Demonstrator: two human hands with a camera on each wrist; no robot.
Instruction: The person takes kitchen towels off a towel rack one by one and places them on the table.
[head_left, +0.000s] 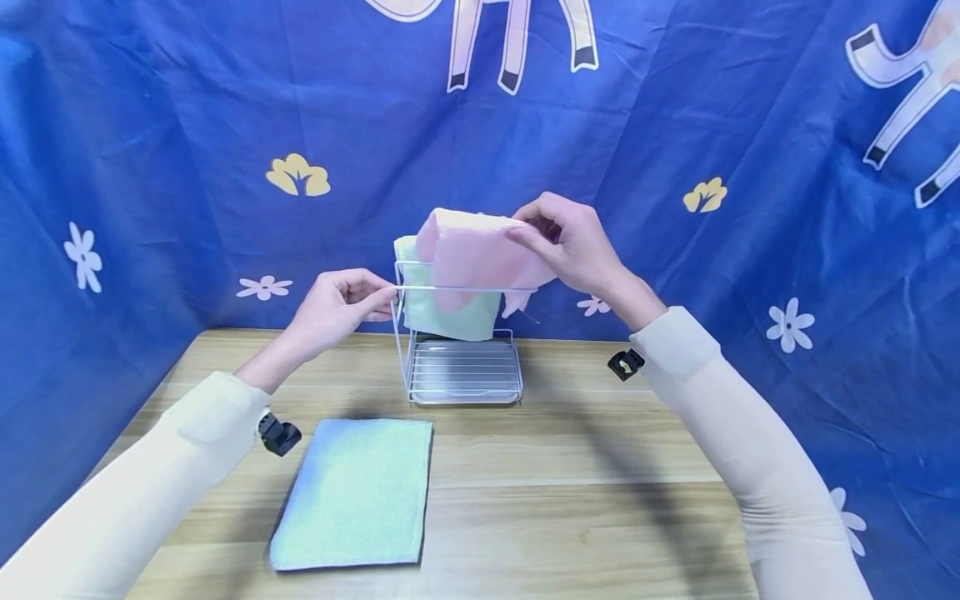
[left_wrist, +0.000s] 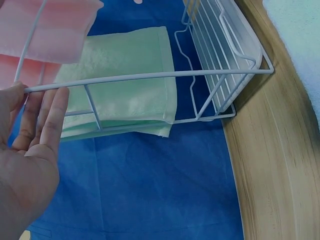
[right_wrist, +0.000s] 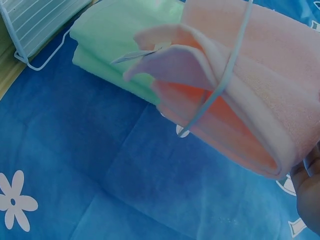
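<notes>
A soft pink cloth (head_left: 480, 254), folded over at its top, hangs raised at the upper part of a white wire rack (left_wrist: 150, 76). The rack's front top bar crosses in front of it, and in the right wrist view a small white tag (right_wrist: 137, 56) sticks out from its loose edges; whether it bears on a bar cannot be told. The right hand (head_left: 572, 242) pinches the pink cloth at its upper right end between thumb and fingers. The left hand (head_left: 337, 307) grasps the left end of the rack's front top bar, thumb against fingers.

Behind the pink cloth, and partly hidden by it, a mint-green folded cloth (head_left: 453, 315) hangs at the back of the rack. Below both, a flat pale tray (left_wrist: 248, 30) lies under the rack's bottom wires. The rack stands on a light wood-grained counter (head_left: 585, 525); nearer the person, to the rack's left, a pale aqua rectangular cloth (head_left: 356, 492) lies flat. Both arms wear white sleeves (head_left: 157, 467). A blue fabric backdrop (head_left: 375, 108) with flowers and animal figures hangs behind.
</notes>
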